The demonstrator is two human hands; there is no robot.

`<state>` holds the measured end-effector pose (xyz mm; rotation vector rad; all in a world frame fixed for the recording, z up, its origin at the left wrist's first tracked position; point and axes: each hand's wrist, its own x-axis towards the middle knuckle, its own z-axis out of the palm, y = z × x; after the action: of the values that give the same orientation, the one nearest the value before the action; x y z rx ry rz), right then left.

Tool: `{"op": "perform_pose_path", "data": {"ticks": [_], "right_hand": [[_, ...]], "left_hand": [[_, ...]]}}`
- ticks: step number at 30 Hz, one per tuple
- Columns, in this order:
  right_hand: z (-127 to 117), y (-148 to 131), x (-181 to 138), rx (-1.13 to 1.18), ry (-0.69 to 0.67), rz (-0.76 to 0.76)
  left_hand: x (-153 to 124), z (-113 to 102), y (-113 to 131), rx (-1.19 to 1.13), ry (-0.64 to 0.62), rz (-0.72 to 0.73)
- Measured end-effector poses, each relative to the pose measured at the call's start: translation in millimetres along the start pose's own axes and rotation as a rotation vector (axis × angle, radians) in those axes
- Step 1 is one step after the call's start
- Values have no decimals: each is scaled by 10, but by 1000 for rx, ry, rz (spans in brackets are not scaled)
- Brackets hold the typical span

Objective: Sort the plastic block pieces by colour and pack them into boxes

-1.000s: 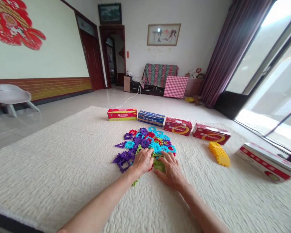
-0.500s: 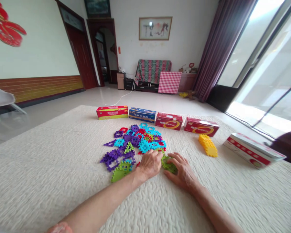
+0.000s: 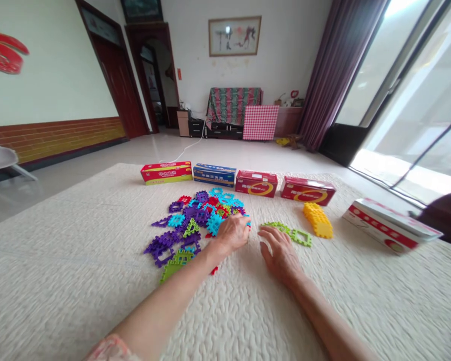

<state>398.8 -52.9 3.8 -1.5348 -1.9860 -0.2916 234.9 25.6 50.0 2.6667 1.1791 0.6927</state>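
Note:
My left hand (image 3: pixel 233 232) is at the right edge of a pile of interlocking plastic building pieces (image 3: pixel 201 215) in purple, light blue, red and green. Its fingers curl down beside a light blue piece, and whatever they grip is hidden. To the right, my right hand (image 3: pixel 281 249) lies low over the mat, fingers stretched out and apart. Its fingertips reach the near edge of some green pieces (image 3: pixel 280 226), partly covered by the hand. A green square frame piece (image 3: pixel 301 237) lies just beyond them on the right. More green pieces (image 3: pixel 175 268) lie by my left forearm.
A row of boxes stands behind the pile: a red-and-yellow box (image 3: pixel 167 173), a blue box (image 3: pixel 214 174) and two dark red boxes (image 3: pixel 256 184). Yellow pieces (image 3: pixel 318 220) stand together at right, near a white-and-red box (image 3: pixel 391 225). Everything rests on a cream quilted mat (image 3: pixel 78 250).
The green pieces and my right hand have moved right, away from the pile. My left hand stays by the pile's right side. The view has shifted slightly.

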Motion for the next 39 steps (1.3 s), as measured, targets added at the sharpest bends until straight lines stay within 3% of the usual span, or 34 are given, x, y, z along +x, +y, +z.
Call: {"op": "perform_pose_path", "data": {"ticks": [6, 10, 14, 18, 24, 30, 35, 39], "right_hand": [[68, -378, 172, 67, -149, -127], [150, -404, 156, 57, -141, -109], [193, -378, 117, 76, -128, -101], [215, -353, 102, 84, -109, -96], [236, -326, 75, 109, -83, -101], [215, -346, 58, 155, -6, -114], [158, -105, 43, 161, 139, -31], [79, 283, -5, 74, 270, 112]], "left_hand": [[-588, -692, -710, 66, -118, -203], [-1099, -1007, -896, 104, -177, -304], [-1485, -1045, -827, 171, -123, -346], [-1657, -820, -676, 232, -71, -362], [-1671, -551, -544, 271, 4, -425], [-1616, -632, -567, 191, 57, -421], [-1220, -598, -295, 49, 52, -334], [-710, -295, 97, 2, 14, -212]]}}
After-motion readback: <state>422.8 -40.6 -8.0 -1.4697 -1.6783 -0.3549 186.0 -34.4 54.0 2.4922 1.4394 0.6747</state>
